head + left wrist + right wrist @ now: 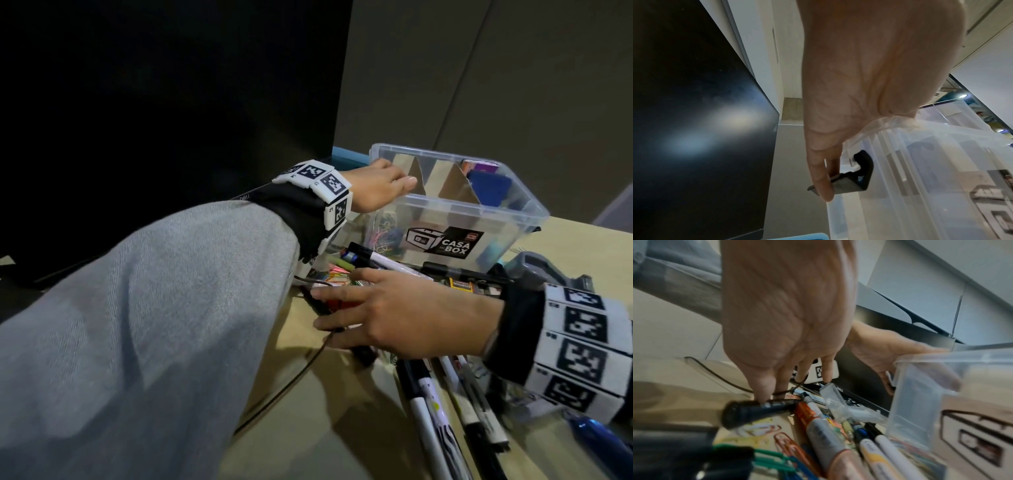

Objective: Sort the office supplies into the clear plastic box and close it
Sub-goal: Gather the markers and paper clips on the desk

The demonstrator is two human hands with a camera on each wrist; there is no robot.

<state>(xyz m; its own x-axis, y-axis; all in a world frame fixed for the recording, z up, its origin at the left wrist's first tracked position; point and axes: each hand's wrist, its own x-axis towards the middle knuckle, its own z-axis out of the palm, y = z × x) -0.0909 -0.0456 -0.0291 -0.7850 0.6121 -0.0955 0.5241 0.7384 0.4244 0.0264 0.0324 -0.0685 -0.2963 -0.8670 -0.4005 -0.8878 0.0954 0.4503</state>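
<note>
Clear box (455,219) sits on desk (308,394) at abt 1 o'clock in head view, lid off, cardboard dividers (455,186) inside w/ some coloured items at its far right end; clips (387,233) show thru the front wall near the "CASA BOX" label (445,241). Left hand (376,186) is on the box's left end, thumb over the rim, fingers down the outside; in left wrist view a fingertip (823,183) touches the dark latch (855,180) on that end. Right hand (394,308) hovers low at 5 o'clock of the box, over the loose pile, fingers fairly straight & spread. Right wrist view: fingertips (762,394) touch a black marker (756,410); can't tell if it's gripped. Markers (431,411) lie at 6 o'clock, more pens (387,263) just in front of the box. Paper clips (785,446) scattered under them. Thin black cable (291,380) runs across desk at 7 o'clock. Dark monitor (154,120) fills 10–11 o'clock.
</note>
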